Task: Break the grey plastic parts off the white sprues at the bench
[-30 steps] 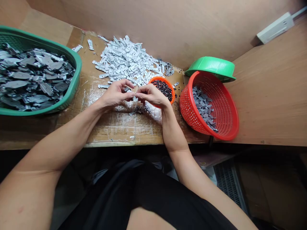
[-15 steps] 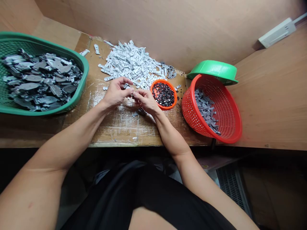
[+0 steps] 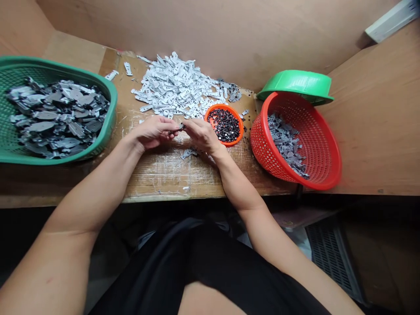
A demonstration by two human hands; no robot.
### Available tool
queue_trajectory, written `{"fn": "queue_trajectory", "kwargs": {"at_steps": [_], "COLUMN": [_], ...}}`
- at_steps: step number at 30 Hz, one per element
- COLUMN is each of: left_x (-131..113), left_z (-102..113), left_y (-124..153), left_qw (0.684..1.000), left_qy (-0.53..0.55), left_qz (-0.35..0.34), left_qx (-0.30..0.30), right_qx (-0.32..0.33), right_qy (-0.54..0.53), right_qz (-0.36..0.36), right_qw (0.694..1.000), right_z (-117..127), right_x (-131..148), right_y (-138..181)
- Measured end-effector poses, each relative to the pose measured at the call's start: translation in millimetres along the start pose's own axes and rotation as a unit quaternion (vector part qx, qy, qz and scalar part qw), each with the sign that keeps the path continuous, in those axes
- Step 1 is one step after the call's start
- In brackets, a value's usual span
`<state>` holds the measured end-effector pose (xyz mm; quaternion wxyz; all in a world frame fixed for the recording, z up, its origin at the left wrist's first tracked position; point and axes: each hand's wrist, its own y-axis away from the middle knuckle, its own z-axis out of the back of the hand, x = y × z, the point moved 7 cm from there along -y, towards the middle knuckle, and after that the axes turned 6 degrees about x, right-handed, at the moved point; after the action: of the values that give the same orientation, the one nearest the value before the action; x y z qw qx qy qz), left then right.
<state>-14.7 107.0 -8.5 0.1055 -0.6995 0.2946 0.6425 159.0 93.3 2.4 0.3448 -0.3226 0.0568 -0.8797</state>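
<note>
My left hand (image 3: 156, 132) is closed on a small metal part (image 3: 180, 127), which is mostly hidden by the fingers. Close against it, my right hand (image 3: 201, 134) pinches at the same spot, its fingertips meeting the part's end; whatever else it holds is too small to make out. Behind both hands lies a heap of pale stamped metal pieces (image 3: 179, 83). An orange dish (image 3: 242, 130) full of tiny dark pins or rivets stands just right of my right hand. Beneath the hands, a few grey metal pieces (image 3: 188, 153) rest on the tabletop.
A green basket (image 3: 113, 116) of assembled metal parts stands at the left. To the right, a red perforated basket (image 3: 323, 144) leans over with grey pieces inside, a green basin (image 3: 297, 85) behind it. Wooden panels enclose the cardboard-covered table (image 3: 157, 183); a white power strip (image 3: 392, 22) hangs upper right.
My left hand has turned, bringing its fingers lower around the metal part. My right hand has rolled so its back faces up. The whole view has shifted slightly.
</note>
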Motion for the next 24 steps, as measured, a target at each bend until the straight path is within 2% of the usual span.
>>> {"fn": "queue_trajectory", "kwargs": {"at_steps": [4, 9, 14, 19, 24], "left_x": [-7, -12, -10, -8, -12], "left_z": [-12, -18, -19, -18, -17], "left_y": [4, 5, 3, 4, 7], "left_qw": [0.997, 0.986, 0.984, 0.982, 0.971], "left_qy": [0.007, -0.021, -0.068, -0.081, -0.127], "left_qz": [-0.069, -0.137, -0.138, -0.145, -0.175], "left_qx": [-0.040, -0.092, -0.089, -0.094, -0.103], "right_qx": [-0.062, -0.078, -0.079, -0.075, -0.076], "right_qy": [-0.073, -0.224, -0.310, -0.330, -0.369], "right_qz": [-0.037, -0.093, -0.084, -0.073, -0.105], "right_qw": [0.995, 0.967, 0.944, 0.938, 0.921], "right_z": [3, -14, -25, -25, -22], "right_x": [-7, -13, -20, -23, -18], "right_y": [0, -5, -7, -6, -6]}}
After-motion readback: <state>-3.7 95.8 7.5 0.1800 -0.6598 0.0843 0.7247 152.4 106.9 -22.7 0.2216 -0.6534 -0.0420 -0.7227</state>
